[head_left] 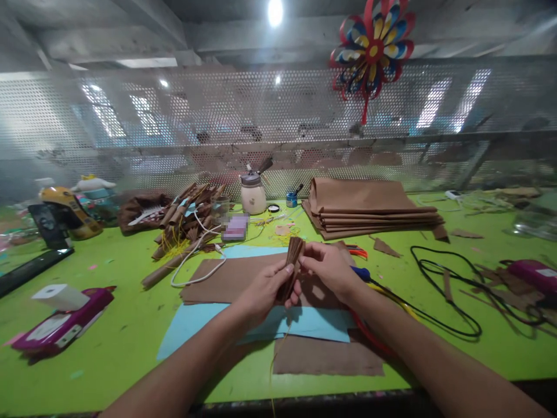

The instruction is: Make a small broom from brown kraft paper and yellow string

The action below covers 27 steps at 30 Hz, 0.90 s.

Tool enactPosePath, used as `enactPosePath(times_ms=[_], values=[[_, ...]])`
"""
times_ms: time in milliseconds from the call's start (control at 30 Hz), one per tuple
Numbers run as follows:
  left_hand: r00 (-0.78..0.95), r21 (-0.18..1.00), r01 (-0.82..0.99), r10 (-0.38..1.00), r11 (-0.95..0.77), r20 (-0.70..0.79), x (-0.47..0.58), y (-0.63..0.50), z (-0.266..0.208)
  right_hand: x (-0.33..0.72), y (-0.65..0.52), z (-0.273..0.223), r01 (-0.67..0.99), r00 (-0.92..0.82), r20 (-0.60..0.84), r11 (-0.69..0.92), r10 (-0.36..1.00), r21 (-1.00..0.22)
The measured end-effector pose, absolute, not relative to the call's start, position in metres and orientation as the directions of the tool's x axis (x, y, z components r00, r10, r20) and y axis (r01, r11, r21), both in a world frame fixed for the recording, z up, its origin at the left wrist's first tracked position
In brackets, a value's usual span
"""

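Observation:
In the head view, my left hand (pixel 266 290) is closed around a narrow bundle of pleated brown paper (pixel 295 251), its folded edges spreading slightly at the top. My right hand (pixel 327 266) pinches the right side of that same bundle with thumb and fingertips. A thin yellow string (pixel 272 368) hangs below the hands toward the table's front edge. Beneath them lie flat brown paper sheets (pixel 217 278) and light blue sheets (pixel 191 331). Scissors with red-orange handles (pixel 357 252) and a blue-handled tool (pixel 361 273) lie partly hidden behind my right hand and forearm.
A stack of folded brown paper (pixel 361 203) stands at the back right. Rolled brown paper pieces (pixel 187 217) pile up at the back left, near a jar (pixel 253 194). A black cable (pixel 456 290) loops on the right; a purple power strip (pixel 65 325) lies left on the green table (pixel 130 342).

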State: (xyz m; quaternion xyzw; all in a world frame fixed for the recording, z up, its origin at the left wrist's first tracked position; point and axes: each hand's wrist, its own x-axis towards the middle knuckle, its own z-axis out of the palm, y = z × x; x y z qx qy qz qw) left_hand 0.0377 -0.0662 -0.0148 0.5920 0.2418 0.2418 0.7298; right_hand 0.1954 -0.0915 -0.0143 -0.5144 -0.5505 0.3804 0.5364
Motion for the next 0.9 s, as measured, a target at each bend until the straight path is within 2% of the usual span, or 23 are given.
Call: enactPosePath(times_ms=[100,533,733,900], values=[[0.749,0.995,-0.017,0.660,0.103,-0.056,0.039,-0.067,-0.015,0.195,-0.091,-0.015,0.151,0.139,0.187,0.166,0.973,-0.974],[0.692,0.990,0.133,0.719,-0.044,-0.060,0.041,-0.070,-0.015,0.201,-0.092,-0.009,0.279,0.235,0.235,0.166,0.943,-0.946],[0.754,0.987,0.076,0.639,0.142,-0.150,0.039,-0.070,-0.017,0.199,-0.098,0.001,0.495,0.266,0.272,0.111,0.925,-0.862],[0.748,0.979,0.018,0.647,0.204,-0.148,0.040,-0.067,-0.017,0.200,-0.098,0.000,0.512,0.246,0.276,0.118,0.929,-0.851]])
